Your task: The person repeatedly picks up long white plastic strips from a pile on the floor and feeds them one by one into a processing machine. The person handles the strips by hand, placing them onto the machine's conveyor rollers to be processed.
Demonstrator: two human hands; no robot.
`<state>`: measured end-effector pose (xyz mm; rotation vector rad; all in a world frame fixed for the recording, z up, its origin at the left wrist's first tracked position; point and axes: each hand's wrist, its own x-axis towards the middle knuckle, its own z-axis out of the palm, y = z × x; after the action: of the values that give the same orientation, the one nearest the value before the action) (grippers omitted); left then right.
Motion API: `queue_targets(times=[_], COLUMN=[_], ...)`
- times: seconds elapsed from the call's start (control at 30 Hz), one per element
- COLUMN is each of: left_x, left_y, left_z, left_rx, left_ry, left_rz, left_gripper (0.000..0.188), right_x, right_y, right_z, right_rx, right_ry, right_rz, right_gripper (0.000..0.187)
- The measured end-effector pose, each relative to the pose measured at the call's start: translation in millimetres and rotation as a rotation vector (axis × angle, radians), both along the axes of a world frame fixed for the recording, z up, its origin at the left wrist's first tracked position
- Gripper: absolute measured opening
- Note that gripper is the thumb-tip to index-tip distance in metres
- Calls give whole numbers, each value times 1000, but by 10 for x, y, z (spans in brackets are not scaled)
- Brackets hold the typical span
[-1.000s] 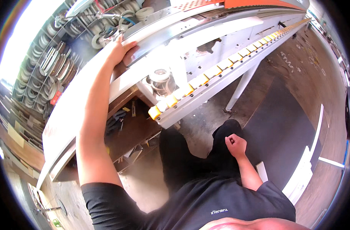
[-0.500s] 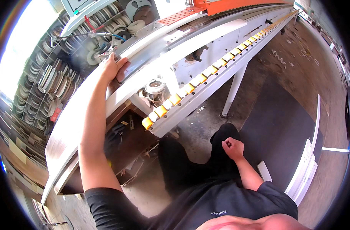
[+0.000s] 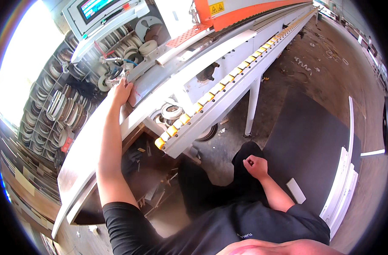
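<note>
My left arm reaches out over the white machine table (image 3: 94, 131). At its far side, my left hand (image 3: 120, 92) bends its fingers round a small part by the metal guide; what lies under the fingertips is hidden. Just beyond it are a metal air gun (image 3: 111, 60) and a blue hose (image 3: 129, 61). A grey metal bed (image 3: 149, 87) runs rightward from this hand. My right hand (image 3: 256, 165) is curled in a loose fist above my knee, with nothing visible in it.
A rail with yellow rollers (image 3: 211, 95) runs along the machine's near side. Rolls of edge banding (image 3: 68, 102) fill racks at left. A control screen (image 3: 96, 7) stands at the back. A dark board (image 3: 304, 140) and white strips (image 3: 340, 191) lie at right.
The view has shifted, bringing the control screen into sight. My left hand's fingers have drawn closer together at the guide. My right hand stays in a loose fist.
</note>
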<state>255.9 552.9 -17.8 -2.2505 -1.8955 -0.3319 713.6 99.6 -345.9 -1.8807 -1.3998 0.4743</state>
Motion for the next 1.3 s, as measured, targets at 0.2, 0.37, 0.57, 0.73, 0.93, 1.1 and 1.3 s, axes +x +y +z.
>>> queue_targets(times=[0.2,0.37,0.57,0.73,0.93,1.1,1.3], left_x=[292,300,1035,1145,966,424,-416], left_y=[-228,-463,-1458,-2266,-2083,-1939,-1992], left_z=[185,374,94,142,72,59,199], left_rx=[-45,124,-58,48,194,205,153], left_ry=[149,346,-194,19,109,136,114], left_rz=[96,42,-574,-353,-386,-370,-314], left_gripper=[60,48,50,60,48,43,45], right_x=[13,6,97,26,59,87,60], right_y=[-72,-52,-138,-101,-141,-189,-175], right_z=[-8,-62,-32,9,79,8,85], right_rx=[11,53,9,-12,-55,-14,12], right_ry=[9,-7,4,14,31,54,59], right_rz=[-21,33,4,38,32,16,12], right_gripper=[25,26,26,28,28,26,24])
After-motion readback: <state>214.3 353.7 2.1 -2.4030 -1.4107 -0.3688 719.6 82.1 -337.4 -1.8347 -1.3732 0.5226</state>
